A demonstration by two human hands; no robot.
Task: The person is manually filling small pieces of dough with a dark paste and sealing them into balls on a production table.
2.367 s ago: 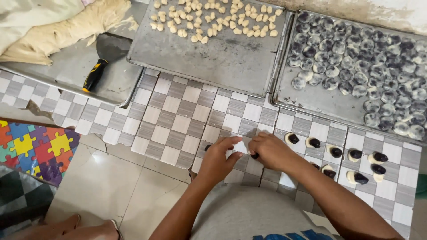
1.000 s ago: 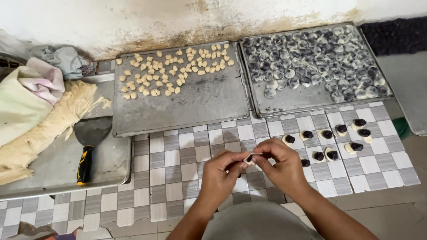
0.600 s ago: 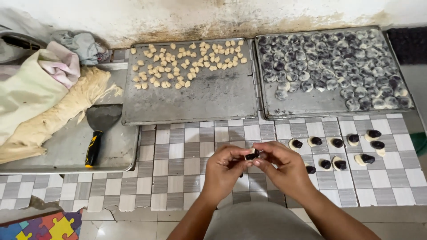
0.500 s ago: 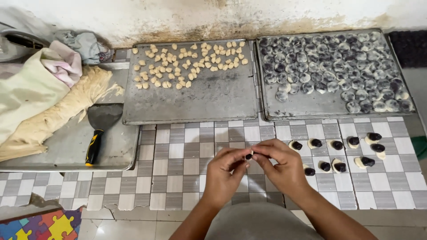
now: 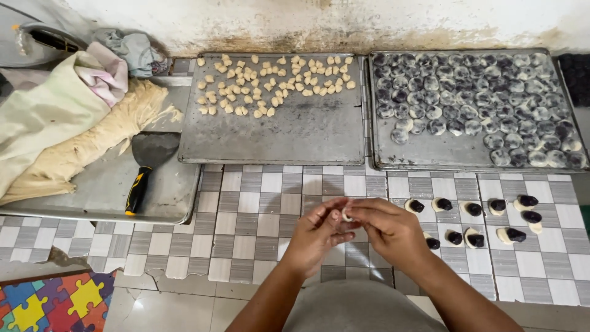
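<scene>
Two hands pinch one small dough piece over a checked tile floor.

The left hand [image 5: 316, 237] and right hand [image 5: 388, 230] meet fingertip to fingertip, fingers narrowed around a pale, soft dough piece [image 5: 347, 215]; the dark filling seen between them half a second ago is now hidden. Just right lie dough rounds [image 5: 485, 221] topped with glossy dark filling. Farther off, dull metal trays: one with small cut dough bits [image 5: 270, 89], one with sealed, grey-mottled balls [image 5: 479, 104]. Far left, a ragged dough mass [image 5: 98, 141] and scraper [image 5: 146, 169]. A stained white wall [image 5: 319, 24] stands behind.

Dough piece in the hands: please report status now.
Left hand and right hand pinch one small dough piece together above the checkered floor. Nothing in the way.
</scene>
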